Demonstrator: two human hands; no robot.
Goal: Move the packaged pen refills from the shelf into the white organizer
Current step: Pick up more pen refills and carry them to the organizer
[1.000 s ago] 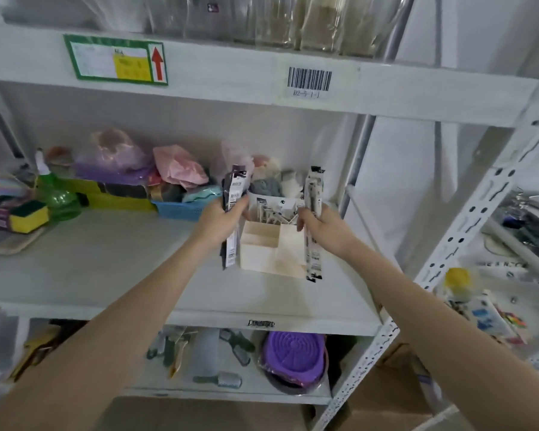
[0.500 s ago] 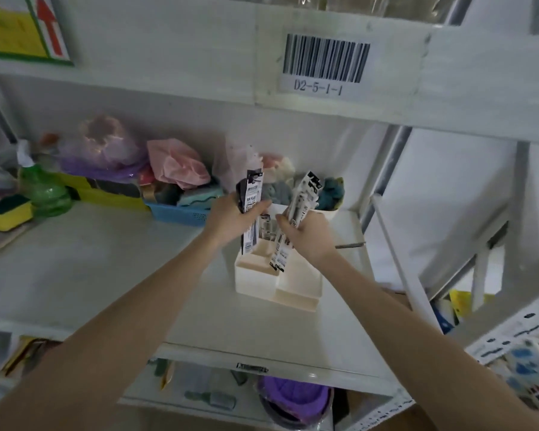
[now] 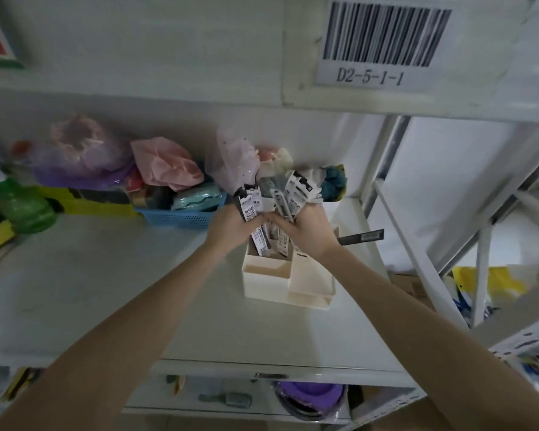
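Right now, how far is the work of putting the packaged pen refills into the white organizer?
Nearly done, it seems. Both hands, left hand and right hand, grip black-and-white refill packets whose lower ends already stand in the rear compartment of the white plastic organizer. Left: let go, and fetch the dark packet lying on the shelf to the organizer's right.

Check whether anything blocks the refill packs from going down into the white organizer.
Nothing visible does. Both hands, left hand and right hand, hold the refill packs directly above the white organizer, lower ends already in its open back compartment.
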